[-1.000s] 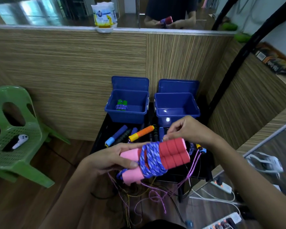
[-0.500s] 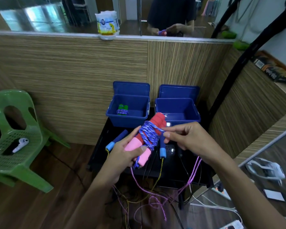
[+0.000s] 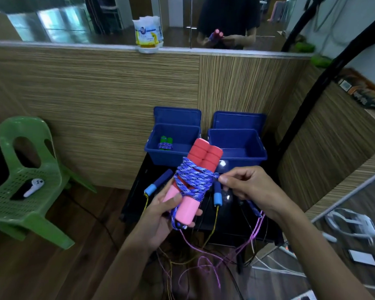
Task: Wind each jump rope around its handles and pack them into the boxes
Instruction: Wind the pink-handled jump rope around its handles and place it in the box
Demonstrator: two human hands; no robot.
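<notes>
The jump rope (image 3: 198, 172) is showing as a pair of foam handles pressed side by side, red and ribbed over the upper half, smooth pink over the lower, with blue-and-white braided cord wound in crossing loops around the middle. It is being held tilted, red ends pointing toward 1 o'clock, above the near edge of the black table (image 3: 136, 192) and just in front of the two blue boxes.

The left hand (image 3: 160, 215) is gripping the pink ends from 7 o'clock, thumb lying across the front handle and fingers curling round behind. The right hand (image 3: 250, 191) is pinching the cord at the bundle's 3 o'clock side, forefinger and thumb closed on it, the other fingers curled.

The left box (image 3: 160, 154) is holding a wound rope with green handles (image 3: 165, 143); the right box (image 3: 247, 158) is sitting just beside it at 3 o'clock. A rope with blue handles (image 3: 158, 184) is lying on the table, and loose pink and yellow cords (image 3: 204, 263) are hanging down toward 6 o'clock.

A white packet (image 3: 148, 33) is standing on the ledge at 12 o'clock; its blue and yellow label is too blurred to read. A green chair (image 3: 20, 204) is standing at 9 o'clock.
</notes>
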